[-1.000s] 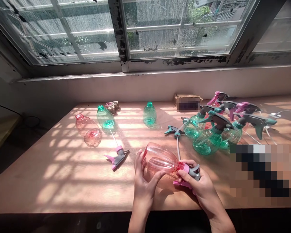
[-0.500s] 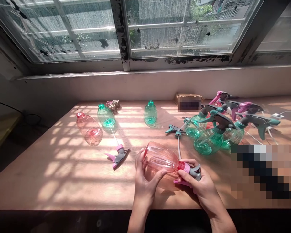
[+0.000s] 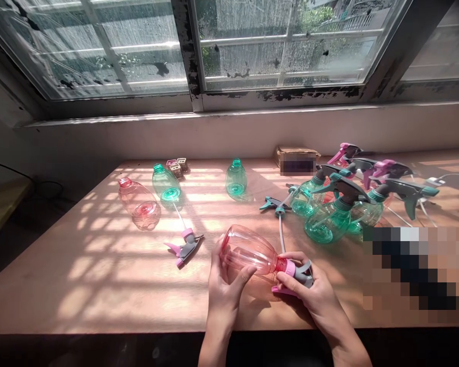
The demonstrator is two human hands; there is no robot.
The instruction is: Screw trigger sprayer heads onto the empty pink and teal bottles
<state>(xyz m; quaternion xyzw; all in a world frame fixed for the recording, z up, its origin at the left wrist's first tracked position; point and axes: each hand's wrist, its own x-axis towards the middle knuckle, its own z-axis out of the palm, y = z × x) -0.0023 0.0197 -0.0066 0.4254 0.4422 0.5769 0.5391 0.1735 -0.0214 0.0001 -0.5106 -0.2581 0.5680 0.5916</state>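
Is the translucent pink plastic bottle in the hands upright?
No: the pink bottle is held tipped on its side, base at the left hand, neck and pink-and-grey plastic sprayer head at the right hand.

1. You are in a plain indoor room, seemingly a makeshift workroom; whether in a home or workshop, you cannot tell.
2. You face a barred window with a paint-chipped frame.
3. Spray bottles and loose trigger sprayers share your wooden table.
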